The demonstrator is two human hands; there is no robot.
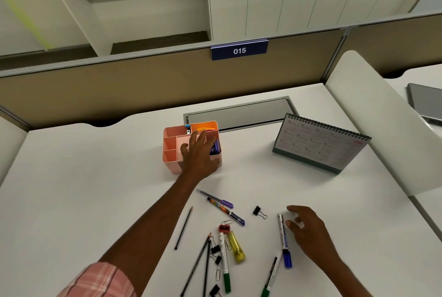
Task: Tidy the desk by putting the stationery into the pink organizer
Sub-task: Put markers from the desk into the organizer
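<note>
The pink organizer stands mid-desk with several compartments; yellow and purple items and a blue-capped item sit in its back part. My left hand is spread over its right front, fingers apart, holding nothing that I can see. My right hand hovers low over the desk with fingers apart, just right of a blue-capped marker. Loose on the desk lie a purple pen, a patterned pen, a black binder clip, a pencil, a red sharpener, a yellow highlighter and a green marker.
A desk calendar stands right of the organizer. A grey cable hatch lies behind it. A beige partition with the sign 015 closes the back. More pencils, clips and another green marker lie near the front edge.
</note>
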